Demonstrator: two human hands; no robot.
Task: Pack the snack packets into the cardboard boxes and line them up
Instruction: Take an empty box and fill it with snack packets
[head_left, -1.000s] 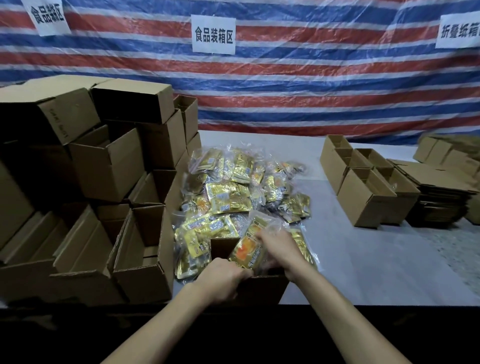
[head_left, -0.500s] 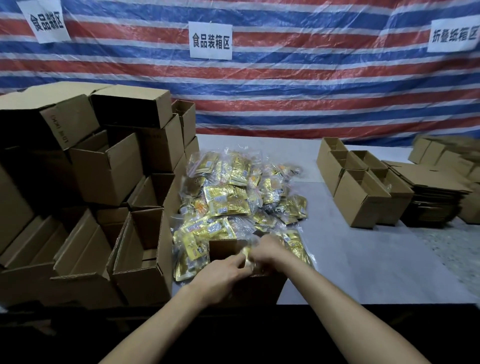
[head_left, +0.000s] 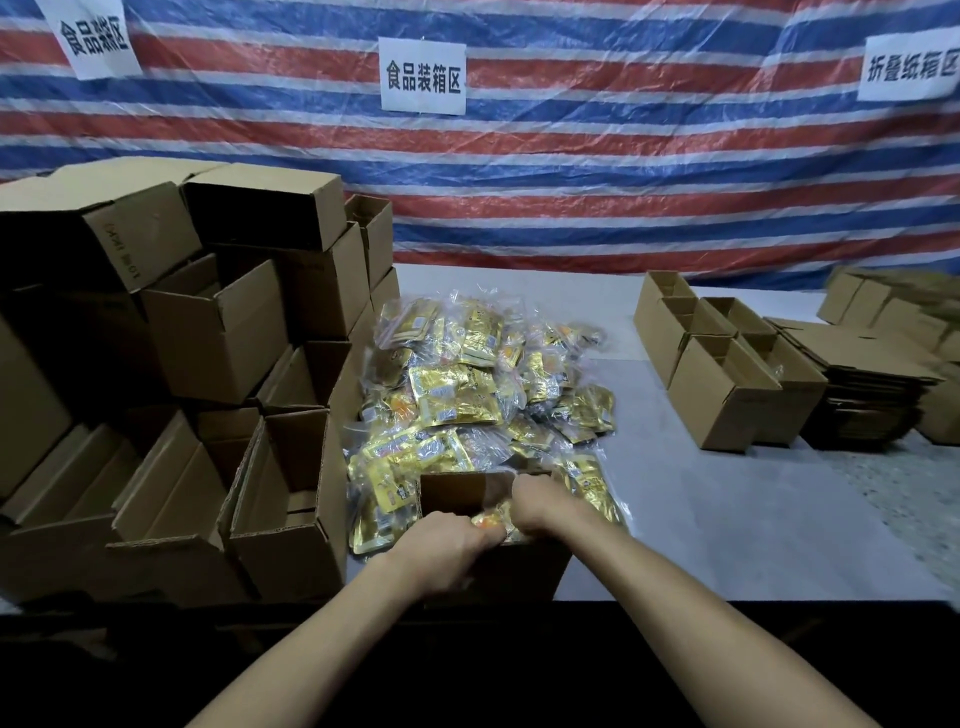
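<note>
An open cardboard box (head_left: 457, 491) stands at the table's near edge, just in front of a heap of gold snack packets (head_left: 467, 395). Inside its mouth sits a gold and orange snack packet (head_left: 491, 521), held between both hands. My left hand (head_left: 441, 551) grips the packet's near side at the box's front rim, fingers curled. My right hand (head_left: 540, 501) reaches in from the right and holds the packet's far side. The packet's lower part is hidden in the box.
A tall stack of open cardboard boxes (head_left: 197, 374) fills the left. A row of small open boxes (head_left: 722, 384) stands at the right, beside a pile of flat folded cartons (head_left: 872, 389). A striped tarp with paper signs (head_left: 423, 75) hangs behind the grey table (head_left: 727, 509).
Both hands have brought the packet down from above the box into its mouth. The packet now sits lower, and the hands are closer together.
</note>
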